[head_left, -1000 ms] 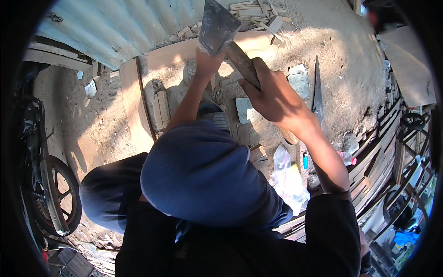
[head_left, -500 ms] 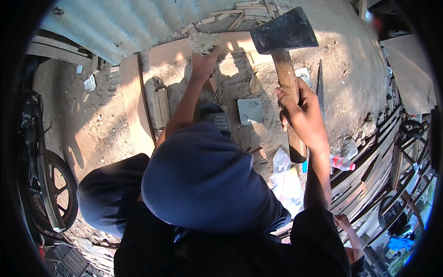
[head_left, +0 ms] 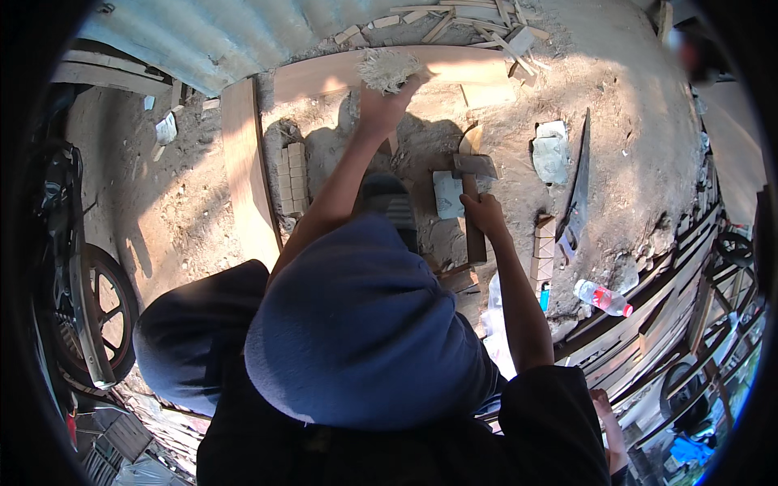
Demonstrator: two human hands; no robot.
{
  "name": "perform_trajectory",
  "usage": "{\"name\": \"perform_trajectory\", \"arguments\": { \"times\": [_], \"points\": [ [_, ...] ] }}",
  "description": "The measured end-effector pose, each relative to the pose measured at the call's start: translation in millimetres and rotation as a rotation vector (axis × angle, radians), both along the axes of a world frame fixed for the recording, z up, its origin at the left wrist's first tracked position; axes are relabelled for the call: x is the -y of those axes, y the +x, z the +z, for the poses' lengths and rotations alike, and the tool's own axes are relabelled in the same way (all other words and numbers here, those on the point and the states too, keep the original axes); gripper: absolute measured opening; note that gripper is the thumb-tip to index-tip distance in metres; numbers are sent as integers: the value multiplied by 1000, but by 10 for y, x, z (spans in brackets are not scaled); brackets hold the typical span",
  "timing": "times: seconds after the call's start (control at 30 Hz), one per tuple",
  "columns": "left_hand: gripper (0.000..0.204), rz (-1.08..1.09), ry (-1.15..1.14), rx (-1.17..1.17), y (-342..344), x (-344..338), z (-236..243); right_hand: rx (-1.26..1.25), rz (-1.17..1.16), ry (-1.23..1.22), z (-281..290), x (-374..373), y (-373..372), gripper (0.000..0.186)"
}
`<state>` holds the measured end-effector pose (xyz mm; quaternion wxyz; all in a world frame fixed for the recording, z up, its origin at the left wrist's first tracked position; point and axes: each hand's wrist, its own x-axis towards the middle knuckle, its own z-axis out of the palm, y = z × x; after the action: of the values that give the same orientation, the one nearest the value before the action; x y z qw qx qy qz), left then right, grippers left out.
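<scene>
My left hand (head_left: 384, 109) grips a pale, frayed, fibrous piece (head_left: 382, 71) above the long pale plank (head_left: 462, 69) along the corrugated wall; whether anything continues beneath it is hidden. My right hand (head_left: 486, 212) is closed on the wooden handle of an axe (head_left: 476, 166), now low at ground level beside a light flat sheet (head_left: 446, 196). Just left of my sandal (head_left: 387, 194) lies a bundle of small wood blocks (head_left: 292, 178).
A handsaw (head_left: 577, 198), plastic bottle (head_left: 600, 297) and second block stack (head_left: 543, 255) lie rightward. A long board (head_left: 243, 170) lies left, near a motorbike wheel (head_left: 101, 324). Wood scraps (head_left: 510, 40) line the back. Another person's hand (head_left: 601, 405) shows at lower right.
My right hand has swung the axe from high in front of me down to the ground. My left hand has shifted slightly up and right, keeping hold of the frayed piece.
</scene>
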<state>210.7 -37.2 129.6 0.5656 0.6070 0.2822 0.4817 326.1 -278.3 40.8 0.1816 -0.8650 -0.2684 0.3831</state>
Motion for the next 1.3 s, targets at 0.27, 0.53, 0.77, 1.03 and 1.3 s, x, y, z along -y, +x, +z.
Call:
{"name": "perform_trajectory", "arguments": {
  "times": [0.27,0.53,0.77,1.03,1.3],
  "points": [
    [12,-31,-44,-96,43,17,1,166,166,643,-55,-1216,-562,48],
    [27,18,-236,-5,-168,-121,392,2,261,510,-296,-1710,-599,42],
    [28,-27,-360,28,-306,-318,463,-215,436,497,-409,-1826,-297,42],
    [29,-27,-306,-65,-195,-309,285,-387,504,482,-377,-1880,-208,43],
    [27,30,-210,-166,-176,-226,281,-405,448,482,-275,-1825,-251,45]
  ]
}}
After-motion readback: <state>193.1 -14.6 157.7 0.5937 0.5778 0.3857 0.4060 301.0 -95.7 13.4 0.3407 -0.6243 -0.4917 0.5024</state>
